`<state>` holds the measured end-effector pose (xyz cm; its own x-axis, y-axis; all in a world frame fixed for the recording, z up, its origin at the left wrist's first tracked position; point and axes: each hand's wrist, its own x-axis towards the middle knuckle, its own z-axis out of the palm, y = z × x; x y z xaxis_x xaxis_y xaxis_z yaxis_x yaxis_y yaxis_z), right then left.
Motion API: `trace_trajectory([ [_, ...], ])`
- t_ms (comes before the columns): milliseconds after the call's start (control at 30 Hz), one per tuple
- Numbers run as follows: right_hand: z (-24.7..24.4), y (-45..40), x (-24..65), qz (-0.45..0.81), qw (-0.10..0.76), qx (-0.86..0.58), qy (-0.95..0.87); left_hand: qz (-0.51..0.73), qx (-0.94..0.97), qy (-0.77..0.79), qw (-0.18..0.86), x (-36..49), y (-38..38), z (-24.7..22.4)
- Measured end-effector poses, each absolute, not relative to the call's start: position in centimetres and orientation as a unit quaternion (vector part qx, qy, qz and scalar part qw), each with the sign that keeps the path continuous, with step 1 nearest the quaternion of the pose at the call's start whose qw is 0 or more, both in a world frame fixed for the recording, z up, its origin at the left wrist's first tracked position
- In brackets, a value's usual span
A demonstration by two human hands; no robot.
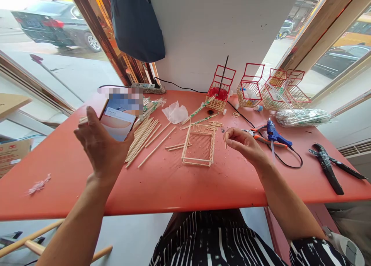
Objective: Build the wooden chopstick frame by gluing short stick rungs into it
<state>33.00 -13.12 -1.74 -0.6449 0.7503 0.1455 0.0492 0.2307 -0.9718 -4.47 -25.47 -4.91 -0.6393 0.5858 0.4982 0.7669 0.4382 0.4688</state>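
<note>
several bits of print show, little of it readable: the screen of the phone (118,121) carries lines too small to make out, partly pixelated; green marks run along the wrapped sticks (199,110), and red ones sit on a carton (14,154). the left hand (102,154) is clamped on the phone, thumb and fingers at opposite edges, above the red table (162,196). the right hand (245,144) pinches a short stick (226,140) between thumb and fingertips, just beside the stick frame (212,146) lying on the table. the left hand and phone hide part of the long sticks (146,136). a blue glue gun (274,132) and orange-handled pliers (269,141) overlap near the right hand; a black tool (327,169) lies farther right. of the red-topped baskets at the back, one basket (216,103) holds something red and a dark rod; the next basket (243,100) holds white and blue items.
</note>
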Motion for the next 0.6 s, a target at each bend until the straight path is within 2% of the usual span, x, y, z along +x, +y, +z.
trace_trajectory([
  [600,-1.88,-13.19,32.92,0.551,0.306,-0.293,-0.719,-0.337,-0.403,-0.84,0.138,-4.91,-25.58,-5.09],
])
